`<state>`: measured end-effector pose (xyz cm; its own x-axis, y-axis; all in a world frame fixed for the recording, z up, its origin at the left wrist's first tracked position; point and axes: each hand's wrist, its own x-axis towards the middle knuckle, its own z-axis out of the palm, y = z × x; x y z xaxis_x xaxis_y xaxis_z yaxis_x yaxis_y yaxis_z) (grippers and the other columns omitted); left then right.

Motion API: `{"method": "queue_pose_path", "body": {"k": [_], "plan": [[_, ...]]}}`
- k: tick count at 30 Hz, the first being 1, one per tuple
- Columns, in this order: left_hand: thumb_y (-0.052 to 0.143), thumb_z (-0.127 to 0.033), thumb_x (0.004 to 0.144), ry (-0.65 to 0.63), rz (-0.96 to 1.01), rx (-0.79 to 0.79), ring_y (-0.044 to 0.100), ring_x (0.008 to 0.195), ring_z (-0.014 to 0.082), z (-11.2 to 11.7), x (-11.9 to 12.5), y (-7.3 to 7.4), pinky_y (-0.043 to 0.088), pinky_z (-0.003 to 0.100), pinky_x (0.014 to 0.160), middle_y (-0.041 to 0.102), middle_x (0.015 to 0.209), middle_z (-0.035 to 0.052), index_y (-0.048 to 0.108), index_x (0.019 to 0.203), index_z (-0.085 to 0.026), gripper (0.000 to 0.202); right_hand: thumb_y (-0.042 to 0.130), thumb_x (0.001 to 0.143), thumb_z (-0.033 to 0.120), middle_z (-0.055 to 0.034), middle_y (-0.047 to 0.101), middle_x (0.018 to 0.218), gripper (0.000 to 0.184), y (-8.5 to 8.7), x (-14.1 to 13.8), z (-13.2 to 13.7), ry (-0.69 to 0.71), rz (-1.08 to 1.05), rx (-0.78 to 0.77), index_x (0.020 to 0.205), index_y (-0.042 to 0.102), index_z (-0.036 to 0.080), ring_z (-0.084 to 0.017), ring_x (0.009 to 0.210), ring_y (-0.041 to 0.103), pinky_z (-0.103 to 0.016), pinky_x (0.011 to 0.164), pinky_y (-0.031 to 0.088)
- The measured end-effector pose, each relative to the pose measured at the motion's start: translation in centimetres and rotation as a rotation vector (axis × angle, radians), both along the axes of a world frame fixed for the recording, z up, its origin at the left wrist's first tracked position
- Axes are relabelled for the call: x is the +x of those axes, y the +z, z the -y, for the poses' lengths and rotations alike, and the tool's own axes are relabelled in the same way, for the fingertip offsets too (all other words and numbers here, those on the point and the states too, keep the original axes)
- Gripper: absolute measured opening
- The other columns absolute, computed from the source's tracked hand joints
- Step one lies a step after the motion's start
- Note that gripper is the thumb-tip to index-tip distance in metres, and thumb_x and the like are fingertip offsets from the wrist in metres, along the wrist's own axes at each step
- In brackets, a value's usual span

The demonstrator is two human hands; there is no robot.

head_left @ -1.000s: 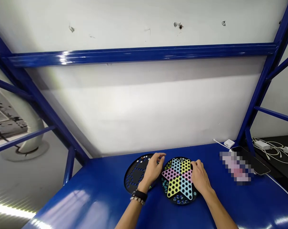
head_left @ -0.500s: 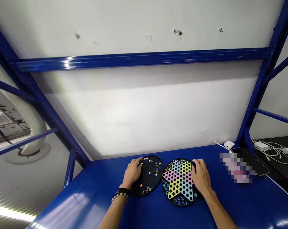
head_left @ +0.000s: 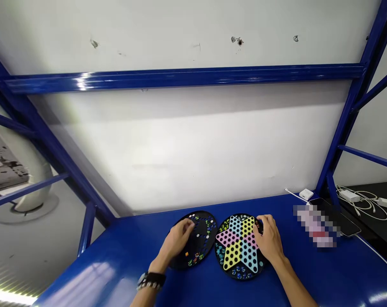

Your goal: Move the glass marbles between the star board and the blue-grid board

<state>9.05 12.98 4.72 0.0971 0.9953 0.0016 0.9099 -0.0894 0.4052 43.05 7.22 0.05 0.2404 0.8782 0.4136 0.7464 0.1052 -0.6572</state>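
Note:
Two round black boards with holes lie side by side on the blue table [head_left: 116, 260]. My left hand [head_left: 177, 241] hovers low over the near left part of the left board [head_left: 206, 230], fingers together, with glass marbles [head_left: 196, 256] and a small orange piece scattered on the board. My right hand [head_left: 268, 241] rests at the right edge of the star-patterned board [head_left: 240, 245], its fingers curled near the dark rim. That board has a multicoloured six-pointed star, with marbles [head_left: 241, 273] around it. Whatever lies under my right fingers is hidden.
A dark smartphone [head_left: 340, 215], partly covered by a pixelated patch, lies to the right on the table, near a white charger [head_left: 306, 194]. Beyond the table's right edge are white cables [head_left: 366, 200]. A blue metal frame [head_left: 180, 76] stands before a white wall.
My left hand has slid left and toward me across the left board, flattening out and uncovering more of it. My right hand has stayed at the star board's right edge.

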Motion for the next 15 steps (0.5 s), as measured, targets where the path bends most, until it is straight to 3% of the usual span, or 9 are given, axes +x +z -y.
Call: {"method": "queue_pose_path", "body": {"k": [4, 7, 15], "plan": [[0.039, -0.046, 0.096, -0.179, -0.01, -0.095, 0.064, 0.082, 0.0196, 4.1, 1.1, 0.7, 0.045, 0.029, 0.073, 0.07, 0.09, 0.001, 0.066, 0.094, -0.025, 0.034, 0.05, 0.092, 0.039, -0.0079, 0.064, 0.106, 0.02, 0.2, -0.2, 0.2, 0.023, -0.033, -0.011, 0.101, 0.063, 0.026, -0.027, 0.101, 0.063, -0.04, 0.082, 0.054], [0.037, -0.045, 0.098, -0.197, -0.044, -0.086, 0.065, 0.088, 0.0212, 6.1, 2.0, 0.4, 0.046, 0.03, 0.076, 0.071, 0.095, 0.0022, 0.065, 0.093, -0.025, 0.034, 0.054, 0.091, 0.041, -0.0072, 0.064, 0.105, 0.019, 0.3, -0.4, 0.3, 0.045, -0.079, -0.04, 0.099, 0.063, 0.026, -0.027, 0.1, 0.064, -0.039, 0.081, 0.055], [0.04, -0.044, 0.096, -0.261, -0.005, -0.094, 0.065, 0.094, 0.0213, 7.0, 2.1, -0.1, 0.048, 0.031, 0.083, 0.072, 0.101, 0.0028, 0.068, 0.099, -0.027, 0.033, 0.057, 0.088, 0.041, -0.0065, 0.065, 0.102, 0.018, 0.2, -0.3, 0.1, 0.057, -0.162, -0.035, 0.096, 0.064, 0.026, -0.027, 0.099, 0.064, -0.04, 0.082, 0.055]]}}
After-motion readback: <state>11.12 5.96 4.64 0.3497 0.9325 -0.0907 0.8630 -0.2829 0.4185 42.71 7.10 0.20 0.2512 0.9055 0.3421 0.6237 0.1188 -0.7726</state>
